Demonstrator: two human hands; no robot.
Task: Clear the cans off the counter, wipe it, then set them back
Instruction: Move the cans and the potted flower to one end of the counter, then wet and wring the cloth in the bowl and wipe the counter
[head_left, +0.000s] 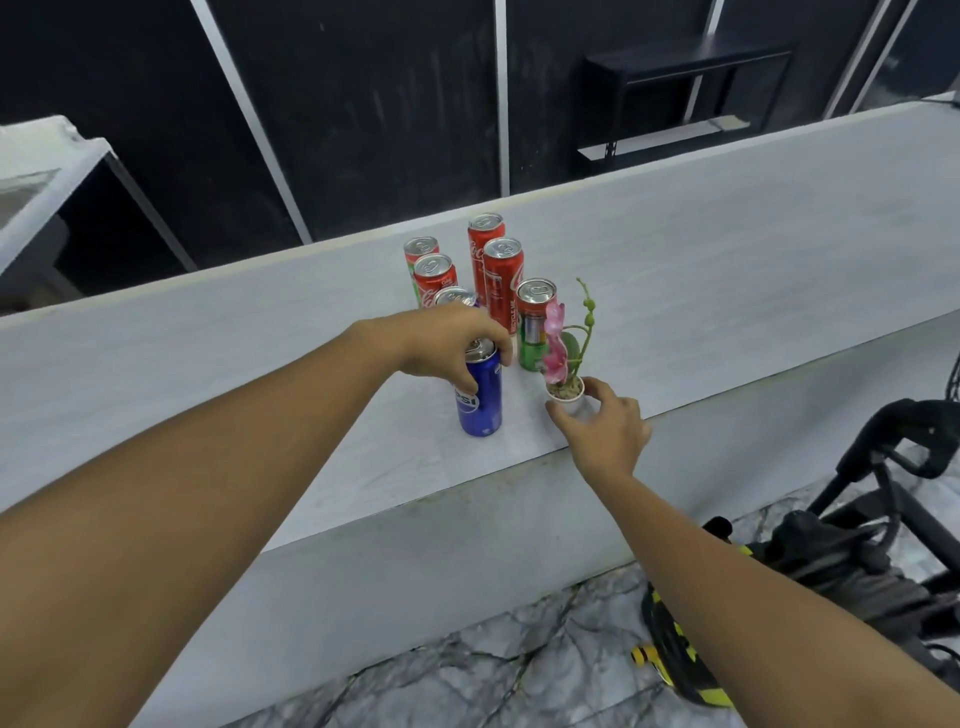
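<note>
**Both hands at the front of the counter, one on a can, one on a flower pot**

Nearest the camera, two bare forearms reach out over the front edge of the pale counter (727, 270). The right hand (605, 434) curls its thumb and fingers round a small white flower pot (571, 400) that stands close to the front edge; a pink flower (555, 345) on a green stem rises from it. Just to the left, the left hand (447, 345) comes down over the top of a blue can (480, 402), fingers and thumb curled round its upper part. The can stands upright on the counter.

Behind the blue can, another can (456, 297) shows only its silver top past the left hand. A green can (532, 332) stands upright just behind the flower. Farther back stand four red cans: two short ones (434, 278) on the left and two tall ones (496, 275) on the right, close together.

Beyond the counter's far edge are dark wall panels (363, 104) and a black shelf (685, 88). On the marble floor at the lower right lies black and yellow equipment (831, 561).
</note>
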